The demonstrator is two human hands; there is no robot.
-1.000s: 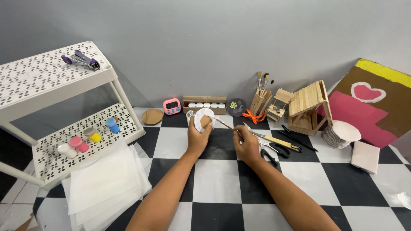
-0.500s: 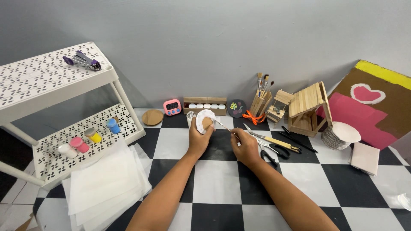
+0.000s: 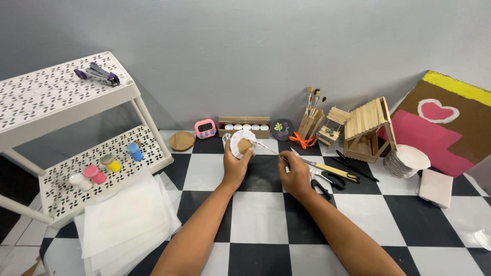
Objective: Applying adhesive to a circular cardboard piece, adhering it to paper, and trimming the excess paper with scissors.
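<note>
Checkered black-and-white flooring (image 3: 255, 209) runs under everything, with a grey wall behind. Far left, a white perforated shelf unit (image 3: 66, 102) carries a purple stapler (image 3: 97, 74) on top and small paint pots (image 3: 105, 166) on its lower tray; loose white sheets (image 3: 123, 214) lie in front of it.

My left hand (image 3: 236, 163) is closed around the edge of a small round disc (image 3: 242, 143), tilted up toward me, mostly white with a bare brown patch in the middle. My right hand (image 3: 294, 171) pinches a thin paintbrush (image 3: 268, 148), its tip touching or almost touching that patch.

Since I hold the disc only by its rim, I judge that pressing too hard could tip it or smear wet paint onto my thumb. A drip could also land on the floor.

Right of my hands lie scissors (image 3: 327, 179), then a stick-built little house (image 3: 365, 130), a stack of white discs (image 3: 406, 161) and a painted cardboard panel (image 3: 445, 122).
</note>
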